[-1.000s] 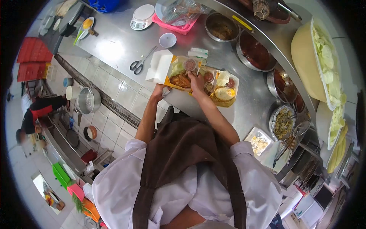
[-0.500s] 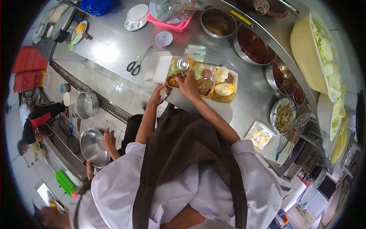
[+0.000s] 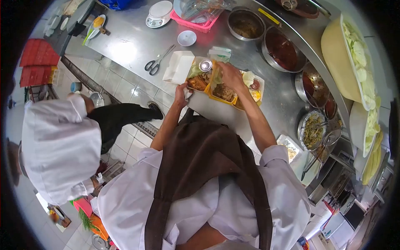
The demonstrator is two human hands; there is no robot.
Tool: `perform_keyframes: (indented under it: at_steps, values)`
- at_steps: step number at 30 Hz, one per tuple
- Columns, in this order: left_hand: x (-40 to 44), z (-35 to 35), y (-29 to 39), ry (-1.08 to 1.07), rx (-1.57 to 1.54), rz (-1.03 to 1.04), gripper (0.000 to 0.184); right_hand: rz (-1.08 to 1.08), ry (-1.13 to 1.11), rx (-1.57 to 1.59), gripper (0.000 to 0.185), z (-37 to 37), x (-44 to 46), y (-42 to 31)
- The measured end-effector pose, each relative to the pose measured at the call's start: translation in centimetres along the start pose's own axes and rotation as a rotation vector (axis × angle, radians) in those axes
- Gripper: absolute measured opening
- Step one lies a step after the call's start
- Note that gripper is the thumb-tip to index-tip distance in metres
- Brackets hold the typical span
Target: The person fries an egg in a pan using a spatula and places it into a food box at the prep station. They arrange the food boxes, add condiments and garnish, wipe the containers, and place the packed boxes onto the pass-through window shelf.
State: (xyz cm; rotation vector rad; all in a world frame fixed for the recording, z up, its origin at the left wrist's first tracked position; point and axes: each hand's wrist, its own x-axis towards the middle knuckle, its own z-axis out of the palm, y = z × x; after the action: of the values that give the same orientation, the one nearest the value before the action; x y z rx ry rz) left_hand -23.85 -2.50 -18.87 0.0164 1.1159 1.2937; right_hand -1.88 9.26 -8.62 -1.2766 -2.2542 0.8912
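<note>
Three paper food boxes stand side by side at the counter's near edge. The left box holds fried chicken, lettuce and a small metal cup; its white lid is folded open. Minced brown food fills part of the middle box. Egg and a red sauce cup show in the right one, partly behind my forearm. My left hand is closed around a crumpled white cloth by the left box's corner. Over the middle box, my right hand has curled fingers; what they hold is hidden.
Scissors, a white bowl, a scale and a pink basket lie beyond. Sauce pots and a bowl of shredded greens line the right. A co-worker in white bends at the left.
My right hand has moved rightward from the left box to over the middle one. My left hand stays near the left box with the cloth. The co-worker has come into view at the left.
</note>
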Motion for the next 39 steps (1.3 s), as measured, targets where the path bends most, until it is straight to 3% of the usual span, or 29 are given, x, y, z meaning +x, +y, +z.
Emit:
perform_keyframes:
  at_steps: [2, 6, 8, 11, 18, 23, 26, 30, 32, 34, 36, 37, 39]
  values:
    - [0.1, 0.1, -0.3, 0.044, 0.016, -0.013, 0.016, -0.044, -0.044, -0.224, 0.037, -0.3, 0.1, 0.2]
    - [0.0, 0.2, -0.3, 0.024, -0.02, -0.014, 0.016, -0.066, -0.13, -0.375, 0.035, 0.7, 1.0, 1.4]
    - [-0.2, 0.3, -0.2, 0.02, -0.037, -0.043, 0.015, -0.145, -0.129, -0.406, 0.019, 1.6, 0.9, 2.0]
    - [-1.6, 1.4, 0.3, 0.078, -0.023, -0.046, 0.015, -0.244, -0.08, -0.403, 0.018, 1.6, 0.9, 2.7]
    - [-0.5, 0.3, -0.4, 0.065, -0.014, -0.033, 0.016, -0.238, -0.084, -0.258, 0.027, -0.1, 0.5, 3.3]
    - [-0.1, -0.7, -0.1, -0.118, -0.076, -0.071, 0.016, -0.205, -0.09, -0.091, 0.027, -1.5, 0.1, 3.0]
    - [0.1, -1.0, -0.1, -0.148, -0.099, -0.076, 0.016, -0.239, -0.064, -0.22, 0.028, -2.2, 0.4, 2.3]
    - [-0.3, -0.4, 0.2, -0.15, -0.099, -0.079, 0.015, -0.23, 0.012, -0.104, 0.029, -2.5, 1.3, 3.4]
    - [-1.1, 0.6, 0.3, -0.029, -0.086, -0.07, 0.012, -0.258, -0.047, -0.211, 0.027, -1.8, 1.5, 3.0]
    - [-0.4, -0.6, 0.3, -0.084, -0.077, -0.092, 0.011, -0.215, -0.075, -0.239, 0.029, -1.7, 0.8, 2.1]
    - [-0.5, -0.4, 0.0, -0.135, -0.075, -0.113, 0.01, -0.181, 0.148, -0.211, 0.032, -1.9, 0.1, 2.1]
    - [-0.6, -0.4, -0.2, -0.088, 0.004, -0.082, 0.011, -0.092, 0.306, -0.304, 0.03, -2.4, -0.7, 2.3]
    - [-1.6, 0.3, -0.1, -0.044, 0.082, -0.055, 0.013, 0.147, 0.541, -0.178, 0.025, -4.8, -3.3, 3.5]
